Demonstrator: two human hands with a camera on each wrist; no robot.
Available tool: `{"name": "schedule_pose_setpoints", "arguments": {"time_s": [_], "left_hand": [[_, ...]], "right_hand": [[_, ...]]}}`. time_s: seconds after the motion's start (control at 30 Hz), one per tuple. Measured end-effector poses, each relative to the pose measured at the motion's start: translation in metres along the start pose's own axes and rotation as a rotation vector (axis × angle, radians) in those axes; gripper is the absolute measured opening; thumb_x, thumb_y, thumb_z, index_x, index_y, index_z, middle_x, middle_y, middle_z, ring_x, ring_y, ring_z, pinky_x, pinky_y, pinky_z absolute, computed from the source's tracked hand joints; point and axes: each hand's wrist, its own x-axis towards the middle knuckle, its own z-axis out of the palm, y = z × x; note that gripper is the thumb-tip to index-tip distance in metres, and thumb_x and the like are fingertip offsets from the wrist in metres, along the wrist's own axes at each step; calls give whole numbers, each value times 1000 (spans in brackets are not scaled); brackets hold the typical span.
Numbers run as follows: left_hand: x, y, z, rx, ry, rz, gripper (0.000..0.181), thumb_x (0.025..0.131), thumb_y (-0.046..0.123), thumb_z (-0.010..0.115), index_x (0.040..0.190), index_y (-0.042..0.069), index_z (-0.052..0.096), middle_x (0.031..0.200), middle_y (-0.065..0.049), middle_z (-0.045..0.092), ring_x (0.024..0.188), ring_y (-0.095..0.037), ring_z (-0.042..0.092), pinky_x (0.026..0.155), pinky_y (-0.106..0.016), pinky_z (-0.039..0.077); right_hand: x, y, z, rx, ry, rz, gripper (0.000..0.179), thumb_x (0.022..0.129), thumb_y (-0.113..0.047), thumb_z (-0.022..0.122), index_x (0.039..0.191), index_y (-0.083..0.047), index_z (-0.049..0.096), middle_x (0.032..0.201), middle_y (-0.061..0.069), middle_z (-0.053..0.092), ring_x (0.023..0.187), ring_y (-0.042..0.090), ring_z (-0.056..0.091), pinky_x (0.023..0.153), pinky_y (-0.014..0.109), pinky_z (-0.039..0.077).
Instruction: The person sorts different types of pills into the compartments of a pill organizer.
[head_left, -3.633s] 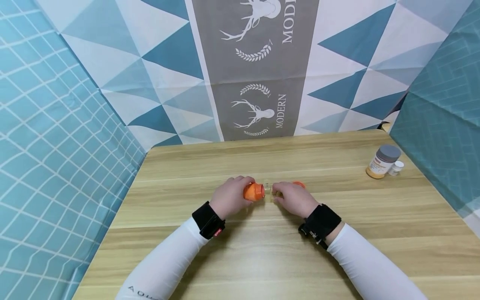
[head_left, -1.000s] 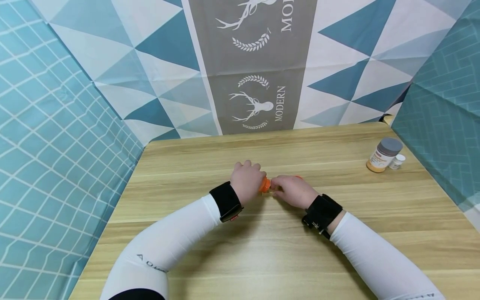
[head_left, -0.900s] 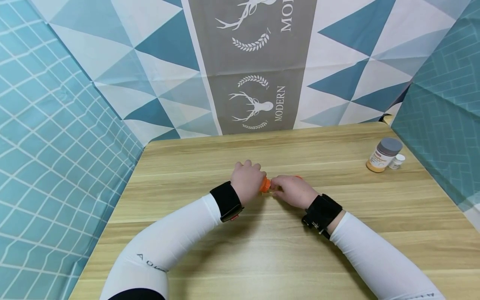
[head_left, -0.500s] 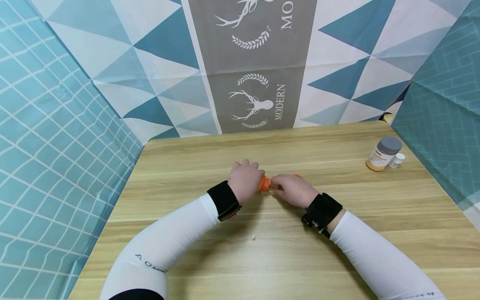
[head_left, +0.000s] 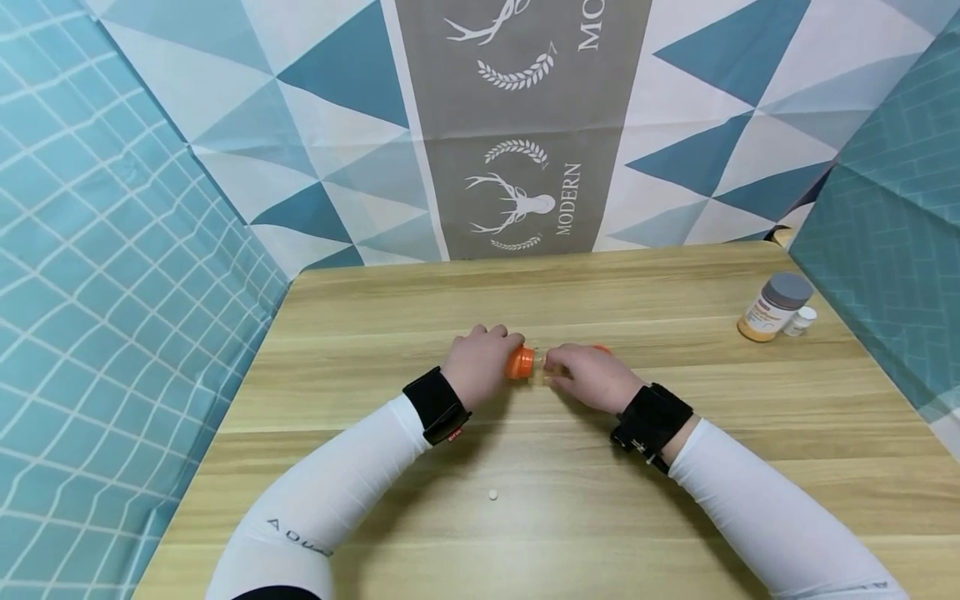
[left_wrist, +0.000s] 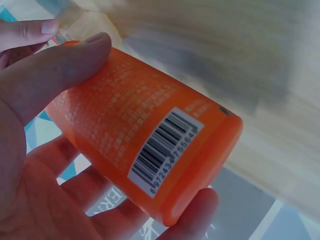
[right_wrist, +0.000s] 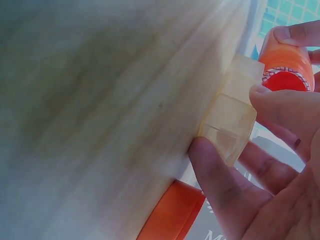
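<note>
My left hand [head_left: 476, 367] grips an orange bottle [left_wrist: 135, 110] with a printed barcode label. It is tipped on its side, its uncapped mouth pointing at the right hand. Between the thumb and fingers of my right hand [head_left: 592, 375] is a small translucent yellowish box with compartments [right_wrist: 227, 117], right beside the bottle's mouth. An orange cap [right_wrist: 172, 212] lies on the table just beyond the right hand, mostly hidden by it in the head view. A small round white tablet [head_left: 492, 495] lies on the wood, nearer the body than both hands.
At the table's back right stand a grey-lidded jar [head_left: 776, 307] and a small white bottle [head_left: 800, 322], close together. The wooden table [head_left: 390, 308] ends at patterned cloth [head_left: 517, 125] behind and on both sides.
The white tablet has come into view on the table and shifted toward the body. Lately the left hand has drawn slightly left with the bottle, exposing more of the translucent box.
</note>
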Motion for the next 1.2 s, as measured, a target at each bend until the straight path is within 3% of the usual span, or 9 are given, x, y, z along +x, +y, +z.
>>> {"name": "schedule_pose_setpoints", "arguments": {"time_s": [0.1,0.2,0.27,0.37,0.5,0.7,0.87,1.2], "left_hand": [[1,-1,4,-2,6,2,45,87,8,66,129,23,61,111,-3,64,94,-27,60,65,-45,54],[2,0,6,7,12,8,46,86,9,66,130,24,60,111,-3,64,94,-27,60,66,-45,55],[2,0,5,2,11,6,47,86,8,66,130,24,60,111,-3,63,93,-27,60,66,-46,55],[2,0,4,-20,9,-5,47,85,10,68,130,23,60,111,-4,63,93,-27,60,68,-47,55],[0,-2,2,-39,6,-21,47,85,11,69,130,23,60,111,-4,63,95,-28,59,69,-48,55],[-3,-3,4,-32,-5,-27,45,89,14,67,132,24,59,112,-3,63,94,-27,59,67,-46,55],[-3,-1,4,-1,-8,-22,42,91,17,66,132,24,59,110,-3,63,93,-26,60,66,-44,54],[-2,0,4,15,-5,-16,42,88,12,66,128,23,60,106,-2,62,91,-26,59,63,-44,53]], "right_hand": [[-4,-2,-1,-17,-11,29,21,94,-22,70,111,-12,66,116,6,65,100,19,64,84,37,53],[-10,-11,-2,-32,32,50,27,93,-26,70,115,-10,66,123,10,60,104,23,63,87,39,53],[-15,-24,-4,-47,81,32,26,93,-26,71,112,-9,67,119,9,60,104,23,62,88,39,52],[-23,-51,-4,-85,125,-68,18,92,-23,71,103,-9,70,102,3,62,93,19,61,83,36,51],[-31,-86,9,-122,16,-221,16,93,-28,69,98,-13,71,89,-4,62,83,13,58,80,34,49],[-41,-117,37,-184,-172,-319,15,91,-33,71,88,-19,65,75,-12,50,70,7,49,71,28,46],[-44,-125,50,-263,-188,-357,11,89,-26,72,85,-21,64,76,-11,51,71,7,50,68,25,44],[-46,-127,54,-336,-199,-372,6,88,-23,73,87,-21,67,79,-8,54,75,10,54,66,25,45]]}}
